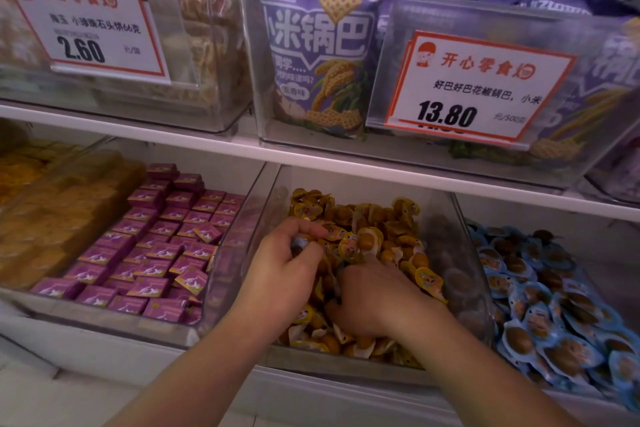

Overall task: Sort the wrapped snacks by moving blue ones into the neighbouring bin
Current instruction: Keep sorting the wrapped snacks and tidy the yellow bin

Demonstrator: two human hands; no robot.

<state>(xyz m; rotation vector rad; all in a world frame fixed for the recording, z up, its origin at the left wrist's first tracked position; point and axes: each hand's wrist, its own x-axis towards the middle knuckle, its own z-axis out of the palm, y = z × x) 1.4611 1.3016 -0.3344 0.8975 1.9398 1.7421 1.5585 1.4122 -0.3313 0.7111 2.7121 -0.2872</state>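
Store shelving holds clear bins: the right hand [370,298] digs into yellow-wrapped snacks [381,239], fingertips buried, grip unclear. Beyond them, the left hand [287,253] pinches a half-hidden blue snack [298,243]. Blue-wrapped snacks [547,295] fill the neighbouring bin [465,218] rightward.

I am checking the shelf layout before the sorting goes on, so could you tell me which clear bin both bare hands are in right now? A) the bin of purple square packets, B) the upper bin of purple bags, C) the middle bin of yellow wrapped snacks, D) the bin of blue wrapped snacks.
C: the left hand and the right hand are both down among the yellow wrapped snacks in the clear middle bin.
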